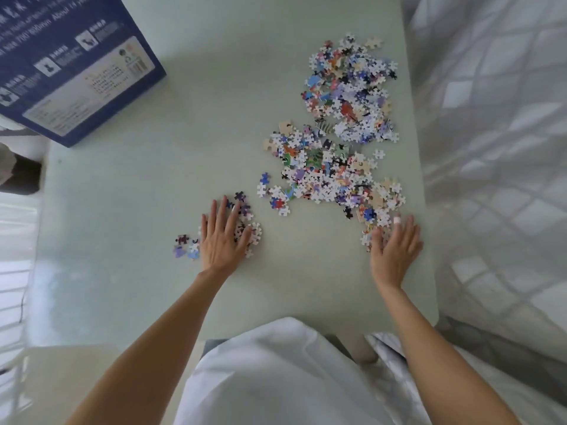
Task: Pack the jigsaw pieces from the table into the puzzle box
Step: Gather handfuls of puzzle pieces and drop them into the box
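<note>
Pale green table (147, 210), tiled floor beside it. My left hand (222, 237) lies flat, fingers spread, on a small cluster of pieces (250, 231). My right hand (395, 250) is open at the main pile (340, 133)'s near edge. Puzzle box (70, 62) far left of the pile. Sweep strays together, scoop, then box.

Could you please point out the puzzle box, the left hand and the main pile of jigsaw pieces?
puzzle box (70, 65): head view, its printed blue side.
left hand (221, 237): head view, back of the hand.
main pile of jigsaw pieces (337, 142): head view, middle of the heap.
</note>
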{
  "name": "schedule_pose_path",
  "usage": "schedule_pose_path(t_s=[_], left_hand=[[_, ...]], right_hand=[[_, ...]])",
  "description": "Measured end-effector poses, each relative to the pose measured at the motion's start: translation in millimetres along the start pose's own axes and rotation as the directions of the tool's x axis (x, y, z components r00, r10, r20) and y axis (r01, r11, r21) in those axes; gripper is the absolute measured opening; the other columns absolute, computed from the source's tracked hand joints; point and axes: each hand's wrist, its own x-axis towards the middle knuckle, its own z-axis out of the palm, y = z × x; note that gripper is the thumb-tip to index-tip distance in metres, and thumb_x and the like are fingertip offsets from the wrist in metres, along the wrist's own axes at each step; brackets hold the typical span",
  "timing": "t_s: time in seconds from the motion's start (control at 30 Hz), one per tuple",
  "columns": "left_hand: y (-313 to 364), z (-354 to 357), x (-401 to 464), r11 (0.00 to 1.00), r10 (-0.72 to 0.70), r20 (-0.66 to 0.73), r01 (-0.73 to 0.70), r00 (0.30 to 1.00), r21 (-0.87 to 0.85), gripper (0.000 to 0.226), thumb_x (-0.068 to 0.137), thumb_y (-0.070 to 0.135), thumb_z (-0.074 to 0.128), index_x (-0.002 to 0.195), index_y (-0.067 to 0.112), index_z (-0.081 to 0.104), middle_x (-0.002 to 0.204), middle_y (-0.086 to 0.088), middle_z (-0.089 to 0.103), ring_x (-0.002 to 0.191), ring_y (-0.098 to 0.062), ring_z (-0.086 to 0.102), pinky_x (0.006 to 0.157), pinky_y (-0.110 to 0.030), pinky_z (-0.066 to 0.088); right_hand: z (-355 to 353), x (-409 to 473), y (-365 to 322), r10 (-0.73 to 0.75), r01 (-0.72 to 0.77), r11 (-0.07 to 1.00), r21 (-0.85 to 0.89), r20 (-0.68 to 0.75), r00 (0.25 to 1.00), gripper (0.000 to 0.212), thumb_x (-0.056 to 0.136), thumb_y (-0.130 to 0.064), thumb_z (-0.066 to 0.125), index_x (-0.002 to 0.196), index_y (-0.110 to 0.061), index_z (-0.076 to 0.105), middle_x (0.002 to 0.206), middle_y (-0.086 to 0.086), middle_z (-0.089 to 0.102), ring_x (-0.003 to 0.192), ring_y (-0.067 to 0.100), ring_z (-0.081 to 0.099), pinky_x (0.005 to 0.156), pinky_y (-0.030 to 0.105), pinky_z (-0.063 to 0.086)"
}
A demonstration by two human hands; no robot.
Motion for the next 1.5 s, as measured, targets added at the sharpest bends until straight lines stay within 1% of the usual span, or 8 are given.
schedule_pose_path(t_s=[0.1, 0.33, 0.43, 0.67, 0.83, 1.13, 1.37, 1.5], left_hand=[[30, 10, 14, 0.999, 0.049, 0.015, -0.049, 0.999, -0.024, 0.063, 0.092, 0.057, 0.02, 0.148, 0.032, 0.012, 0.157, 0.003, 0.003, 0.144, -0.015, -0.006, 0.117, -0.035, -0.006], [63, 12, 33, 0.984, 0.064, -0.014, -0.065, 0.998, -0.168, 0.065, 0.086, 0.05, 0.035, 0.144, 0.02, 0.03, 0.154, -0.007, 0.02, 0.144, -0.024, 0.008, 0.117, -0.039, 0.009], [64, 2, 36, 0.958, 0.045, -0.087, -0.068, 0.995, -0.277, 0.058, 0.087, 0.047, 0.042, 0.138, 0.018, 0.038, 0.146, -0.005, 0.035, 0.137, -0.023, 0.024, 0.112, -0.039, 0.026], [76, -24, 84, 0.953, 0.134, -0.158, -0.172, 0.978, -0.252, 0.05, 0.092, 0.038, 0.047, 0.14, 0.025, 0.037, 0.148, 0.003, 0.034, 0.137, -0.018, 0.026, 0.112, -0.036, 0.02], [87, -22, 128, 0.981, 0.133, -0.044, -0.138, 0.99, -0.136, 0.058, 0.093, 0.049, 0.039, 0.146, 0.036, 0.019, 0.156, 0.003, 0.012, 0.144, -0.02, 0.006, 0.116, -0.043, 0.006], [82, -31, 161, 0.949, 0.308, 0.186, -0.314, 0.933, 0.005, 0.063, 0.086, 0.066, 0.035, 0.142, 0.039, 0.027, 0.156, 0.006, 0.015, 0.144, -0.017, 0.009, 0.117, -0.044, 0.01], [30, -61, 116, 0.986, 0.152, -0.015, -0.153, 0.988, -0.071, 0.053, 0.086, 0.061, 0.029, 0.112, 0.028, 0.06, 0.117, 0.003, 0.063, 0.114, -0.021, 0.054, 0.1, -0.039, 0.035], [43, -77, 137, 0.969, 0.2, -0.136, -0.217, 0.97, -0.12, 0.042, 0.089, 0.048, 0.038, 0.109, 0.022, 0.065, 0.104, 0.003, 0.069, 0.102, -0.021, 0.059, 0.091, -0.038, 0.044]], right_hand=[[15, 1, -21, 0.022, -0.023, 0.998, 0.056, 0.003, 1.0, 0.063, 0.089, -0.044, 0.029, 0.138, -0.004, 0.038, 0.149, 0.019, 0.029, 0.139, 0.032, 0.023, 0.112, 0.053, 0.014], [41, 3, -113, -0.422, 0.316, 0.872, 0.375, 0.247, 0.872, 0.054, 0.095, -0.044, 0.033, 0.131, -0.007, 0.047, 0.153, 0.019, 0.014, 0.143, 0.027, 0.006, 0.117, 0.041, 0.011], [24, 22, -117, -0.534, 0.394, 0.771, 0.501, 0.17, 0.828, 0.03, 0.097, -0.027, 0.045, 0.113, -0.006, 0.058, 0.151, 0.013, 0.022, 0.137, 0.007, 0.016, 0.112, 0.014, 0.018], [0, 125, -54, -0.257, 0.264, 0.96, 0.091, -0.078, 0.963, 0.043, 0.095, -0.034, 0.037, 0.128, -0.01, 0.051, 0.143, 0.009, 0.042, 0.137, 0.029, 0.029, 0.114, 0.05, 0.016], [16, 119, -50, -0.22, 0.22, 0.975, 0.01, 0.016, 0.975, 0.061, 0.093, -0.048, 0.016, 0.142, -0.017, 0.034, 0.153, 0.008, 0.025, 0.143, 0.025, 0.015, 0.116, 0.046, 0.005], [52, 132, -153, -0.589, 0.547, 0.805, 0.229, 0.198, 0.783, 0.055, 0.095, -0.047, 0.019, 0.13, -0.019, 0.05, 0.154, 0.006, 0.02, 0.143, 0.023, 0.012, 0.115, 0.037, -0.003], [57, 60, -163, -0.738, 0.522, 0.651, 0.551, 0.301, 0.604, 0.029, 0.095, -0.02, 0.043, 0.111, -0.006, 0.063, 0.143, 0.011, 0.039, 0.138, 0.024, 0.024, 0.116, 0.041, 0.016], [24, 82, -164, -0.761, 0.523, 0.614, 0.591, 0.268, 0.591, 0.022, 0.092, -0.018, 0.05, 0.1, -0.007, 0.067, 0.137, 0.006, 0.045, 0.133, 0.014, 0.027, 0.111, 0.013, 0.01]])
